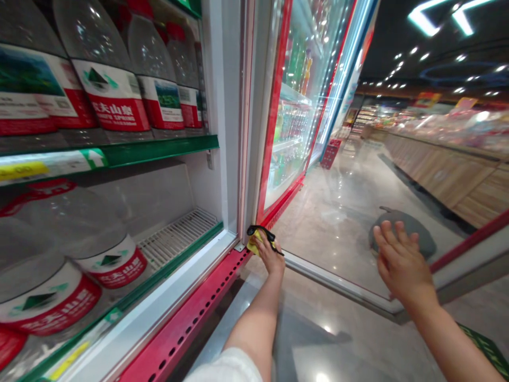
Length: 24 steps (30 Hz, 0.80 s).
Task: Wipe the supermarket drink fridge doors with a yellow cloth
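Your left hand, arm stretched toward one o'clock, grasps a yellow cloth with a black strip at the glass door's hinge corner; the strip's long axis runs ten-to-four. At three o'clock, your right hand spreads, empty, over the glass.

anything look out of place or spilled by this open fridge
Possibly: a grey rounded object shows in the transparent glass door by the right hand, seemingly lying on the shiny beige floor, an odd spot; I cannot tell what it is. No spill shows.
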Each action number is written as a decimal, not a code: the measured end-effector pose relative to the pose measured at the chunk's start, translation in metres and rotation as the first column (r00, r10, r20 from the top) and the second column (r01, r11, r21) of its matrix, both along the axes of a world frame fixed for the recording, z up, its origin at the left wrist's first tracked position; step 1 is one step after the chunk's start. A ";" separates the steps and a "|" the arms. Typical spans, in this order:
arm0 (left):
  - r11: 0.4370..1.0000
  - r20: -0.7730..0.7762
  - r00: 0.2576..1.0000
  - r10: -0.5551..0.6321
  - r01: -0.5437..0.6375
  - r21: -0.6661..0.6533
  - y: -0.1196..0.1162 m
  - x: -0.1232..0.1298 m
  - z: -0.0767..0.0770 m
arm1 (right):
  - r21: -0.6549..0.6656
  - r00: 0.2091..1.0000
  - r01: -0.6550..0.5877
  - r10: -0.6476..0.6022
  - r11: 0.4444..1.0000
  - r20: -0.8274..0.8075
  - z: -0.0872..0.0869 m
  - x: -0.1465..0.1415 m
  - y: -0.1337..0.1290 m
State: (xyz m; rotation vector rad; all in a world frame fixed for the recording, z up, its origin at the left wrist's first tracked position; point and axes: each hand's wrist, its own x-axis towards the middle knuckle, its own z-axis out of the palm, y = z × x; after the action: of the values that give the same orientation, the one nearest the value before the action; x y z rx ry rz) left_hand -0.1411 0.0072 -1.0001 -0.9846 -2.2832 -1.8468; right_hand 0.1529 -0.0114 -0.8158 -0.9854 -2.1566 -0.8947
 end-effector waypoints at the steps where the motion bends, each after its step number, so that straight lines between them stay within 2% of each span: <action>1: 1.000 0.019 0.999 0.026 -0.026 0.004 0.003 -0.002 0.002 | -0.007 1.000 0.005 -0.005 1.000 0.002 0.001 0.000 0.001; 4: 0.995 0.072 0.993 0.096 -0.096 0.010 0.011 0.007 0.011 | -0.027 1.000 0.007 -0.007 1.000 -0.003 0.002 0.000 0.002; 9: 0.991 0.100 0.986 0.131 -0.131 -0.006 0.018 0.067 0.017 | -0.055 0.999 -0.012 0.010 0.998 -0.034 0.001 -0.002 0.002; 11: 0.992 0.088 0.988 0.126 -0.125 -0.014 0.020 0.081 0.017 | -0.060 0.999 -0.023 0.020 0.998 -0.041 0.001 -0.002 0.002; 13: 0.991 0.075 0.989 0.130 -0.129 -0.020 0.020 0.074 0.018 | -0.061 0.999 -0.036 0.034 0.997 -0.038 0.001 0.000 0.002; 19: 0.993 0.004 0.994 0.111 -0.110 -0.028 0.012 -0.002 0.019 | -0.094 0.998 -0.058 0.058 0.994 0.003 0.007 0.006 0.002; 21: 0.997 -0.038 0.997 0.072 -0.073 -0.037 0.009 -0.008 0.014 | -0.118 0.997 -0.071 0.073 0.990 0.011 0.009 0.008 0.001; 24: 0.998 -0.120 0.993 -0.012 0.004 -0.068 0.004 0.016 0.000 | -0.140 0.995 -0.101 0.103 0.985 0.002 0.009 0.008 0.001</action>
State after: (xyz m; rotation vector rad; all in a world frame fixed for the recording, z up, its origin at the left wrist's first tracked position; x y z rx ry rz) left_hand -0.1251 0.0116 -0.9999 -1.0844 -2.2879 -1.6732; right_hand 0.1612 -0.0102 -0.8064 -0.9289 -2.2806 -0.7094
